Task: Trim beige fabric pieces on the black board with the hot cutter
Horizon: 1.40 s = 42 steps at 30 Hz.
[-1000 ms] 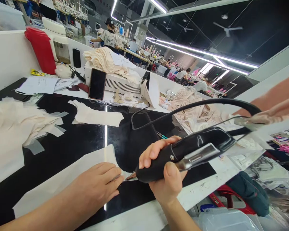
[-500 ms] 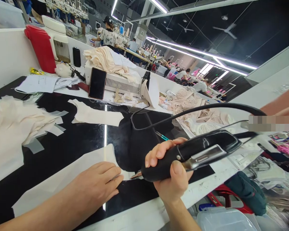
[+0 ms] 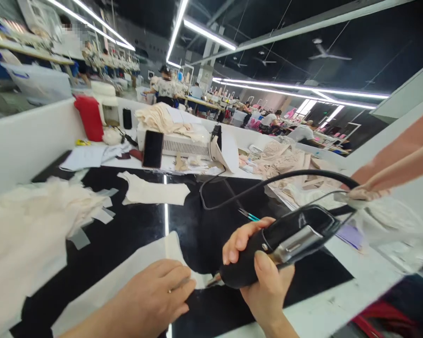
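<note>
1 cream flat fabric piece with a curved edge (image 3: 130,270) lies on the glossy black bench top (image 3: 211,244), partly under my left hand (image 3: 165,293). My 1 glossy black corded hand tool (image 3: 285,230), with its silver lever, slants from upper right to lower left, and its pointed metal tip (image 3: 215,280) is at the fabric's narrow right end; I cannot tell if they touch. My right hand (image 3: 266,288) is clamped round the tool's lower body, thumb on the near side, fingers wrapped over the far side, forearm rising from the bottom edge. My left hand is palm down, its arm reaching in from lower left, fingers close together; I cannot tell whether they pinch the fabric or only press it.

Just beyond the tool lies 1 slim teal-handled implement (image 3: 248,215). Farther off is 1 smaller cream fabric cutout (image 3: 153,190), lying apart from mine; 1 loose heap of cream cloth (image 3: 39,234) spreads at the left. Along the back I count 1 upright black phone (image 3: 152,149), 1 white vented box (image 3: 185,146), 1 black cylinder (image 3: 127,119) and 1 red plastic container (image 3: 89,117).
</note>
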Tool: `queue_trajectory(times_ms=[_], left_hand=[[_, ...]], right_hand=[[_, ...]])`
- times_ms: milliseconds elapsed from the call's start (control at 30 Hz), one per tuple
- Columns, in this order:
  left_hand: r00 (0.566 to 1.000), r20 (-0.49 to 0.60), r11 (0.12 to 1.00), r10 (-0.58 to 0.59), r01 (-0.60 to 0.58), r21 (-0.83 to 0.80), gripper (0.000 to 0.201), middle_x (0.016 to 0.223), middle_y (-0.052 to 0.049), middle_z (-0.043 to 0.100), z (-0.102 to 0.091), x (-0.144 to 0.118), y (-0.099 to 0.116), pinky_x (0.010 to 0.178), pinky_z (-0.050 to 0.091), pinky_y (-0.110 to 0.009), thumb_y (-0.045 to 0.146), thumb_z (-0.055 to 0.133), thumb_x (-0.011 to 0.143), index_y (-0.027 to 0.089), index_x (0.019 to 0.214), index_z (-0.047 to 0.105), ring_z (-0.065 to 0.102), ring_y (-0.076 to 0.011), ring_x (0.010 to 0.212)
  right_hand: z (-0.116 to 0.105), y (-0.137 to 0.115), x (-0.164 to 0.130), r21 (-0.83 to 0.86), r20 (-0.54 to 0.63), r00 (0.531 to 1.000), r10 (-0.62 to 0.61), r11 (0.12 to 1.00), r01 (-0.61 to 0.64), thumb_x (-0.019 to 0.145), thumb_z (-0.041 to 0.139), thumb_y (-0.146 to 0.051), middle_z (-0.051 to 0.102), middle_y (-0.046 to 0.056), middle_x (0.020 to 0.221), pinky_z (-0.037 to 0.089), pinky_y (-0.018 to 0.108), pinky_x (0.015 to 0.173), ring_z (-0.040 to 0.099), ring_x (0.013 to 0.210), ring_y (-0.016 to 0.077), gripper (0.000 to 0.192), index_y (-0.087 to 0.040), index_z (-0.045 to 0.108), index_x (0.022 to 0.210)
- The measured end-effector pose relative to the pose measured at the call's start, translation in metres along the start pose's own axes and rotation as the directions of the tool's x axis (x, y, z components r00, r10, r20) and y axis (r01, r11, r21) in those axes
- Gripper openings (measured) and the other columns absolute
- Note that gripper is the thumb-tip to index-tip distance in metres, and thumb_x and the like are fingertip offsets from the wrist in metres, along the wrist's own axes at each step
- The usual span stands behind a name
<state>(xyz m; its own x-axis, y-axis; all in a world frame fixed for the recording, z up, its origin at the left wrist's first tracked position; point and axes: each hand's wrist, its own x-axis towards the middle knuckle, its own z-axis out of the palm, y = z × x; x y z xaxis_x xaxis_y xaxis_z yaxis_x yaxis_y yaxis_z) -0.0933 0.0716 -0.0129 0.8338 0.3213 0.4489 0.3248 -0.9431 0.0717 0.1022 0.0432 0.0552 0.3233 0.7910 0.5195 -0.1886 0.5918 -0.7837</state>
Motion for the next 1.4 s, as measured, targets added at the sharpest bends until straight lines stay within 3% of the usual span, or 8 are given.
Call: queue_trajectory(times_ms=[233,600,800,933,1033,1133,1233,1400], left_hand=[[0.996,-0.062,0.998,-0.058,0.056,-0.042,0.017,0.106,-0.004,0.073,-0.016,0.001,-0.021,0.094,0.055,-0.026,0.019,0.048,0.108,0.019,0.113,0.065,0.069,-0.0168,0.104],[0.955,0.221,0.980,-0.197,0.191,0.049,0.012,0.095,-0.006,0.069,-0.026,0.003,-0.020,0.074,0.054,-0.028,0.010,0.059,0.095,0.020,0.094,0.064,0.066,-0.0194,0.086],[0.826,0.435,0.879,-0.359,0.456,-0.139,0.025,0.092,0.000,0.068,-0.047,0.018,-0.016,0.070,0.052,-0.028,0.017,0.049,0.102,0.025,0.097,0.072,0.071,-0.0165,0.078],[0.865,0.424,0.934,-0.267,0.340,-0.106,0.028,0.095,-0.002,0.069,-0.051,0.036,-0.040,0.072,0.053,-0.031,0.021,0.043,0.107,0.023,0.113,0.071,0.071,-0.0193,0.082],[0.924,0.371,0.975,-0.095,0.162,-0.153,0.021,0.114,-0.005,0.071,-0.046,0.052,-0.057,0.092,0.056,-0.037,0.016,0.057,0.102,0.020,0.121,0.066,0.070,-0.0227,0.105],[0.942,0.334,0.971,0.020,0.062,-0.232,0.041,0.134,-0.009,0.068,-0.037,0.060,-0.069,0.110,0.051,-0.042,0.020,0.074,0.094,0.021,0.132,0.059,0.064,-0.0254,0.127],[0.934,0.357,0.958,0.015,0.090,-0.274,0.057,0.142,-0.011,0.064,-0.028,0.060,-0.078,0.113,0.050,-0.047,0.028,0.081,0.090,0.023,0.140,0.054,0.060,-0.0280,0.134],[0.897,0.442,0.951,-0.010,0.145,-0.272,0.056,0.150,-0.011,0.059,-0.022,0.052,-0.087,0.121,0.039,-0.057,0.036,0.079,0.092,0.029,0.142,0.055,0.052,-0.0306,0.143]], right_hand=[[-0.015,0.015,0.017,-0.075,-0.025,0.999,-0.033,0.997,0.031,0.094,0.073,-0.032,0.064,-0.001,0.080,0.057,0.029,0.054,0.064,0.060,0.0141,0.023,-0.027,0.060,0.112],[-0.021,0.038,0.051,-0.065,-0.092,0.995,-0.038,0.997,0.032,0.088,0.079,-0.028,0.066,-0.002,0.080,0.058,0.031,0.052,0.064,0.058,0.0153,0.030,-0.026,0.058,0.109],[-0.011,0.031,0.049,0.013,-0.045,0.997,-0.056,0.998,0.056,0.089,0.077,-0.029,0.065,-0.007,0.080,0.055,0.027,0.055,0.062,0.056,0.0108,0.032,-0.028,0.054,0.111],[-0.006,0.026,0.048,0.034,-0.013,0.999,-0.046,0.998,0.046,0.089,0.077,-0.029,0.065,-0.008,0.081,0.055,0.026,0.054,0.061,0.056,0.0100,0.032,-0.027,0.052,0.110],[-0.001,0.025,0.046,0.046,-0.018,0.999,-0.031,0.998,0.032,0.088,0.077,-0.030,0.064,-0.008,0.081,0.056,0.026,0.054,0.061,0.056,0.0098,0.034,-0.027,0.051,0.109],[0.005,0.025,0.044,0.060,-0.045,0.999,0.005,0.998,-0.002,0.086,0.078,-0.031,0.064,-0.008,0.079,0.055,0.024,0.051,0.059,0.054,0.0094,0.036,-0.026,0.049,0.106],[0.010,0.026,0.045,0.071,-0.039,0.999,0.030,0.997,-0.027,0.083,0.079,-0.029,0.061,-0.009,0.075,0.053,0.024,0.050,0.056,0.052,0.0089,0.036,-0.026,0.048,0.102],[0.018,0.026,0.047,0.051,-0.031,0.999,0.035,0.998,-0.033,0.080,0.080,-0.031,0.056,-0.009,0.074,0.051,0.026,0.053,0.055,0.055,0.0096,0.036,-0.026,0.048,0.096]])
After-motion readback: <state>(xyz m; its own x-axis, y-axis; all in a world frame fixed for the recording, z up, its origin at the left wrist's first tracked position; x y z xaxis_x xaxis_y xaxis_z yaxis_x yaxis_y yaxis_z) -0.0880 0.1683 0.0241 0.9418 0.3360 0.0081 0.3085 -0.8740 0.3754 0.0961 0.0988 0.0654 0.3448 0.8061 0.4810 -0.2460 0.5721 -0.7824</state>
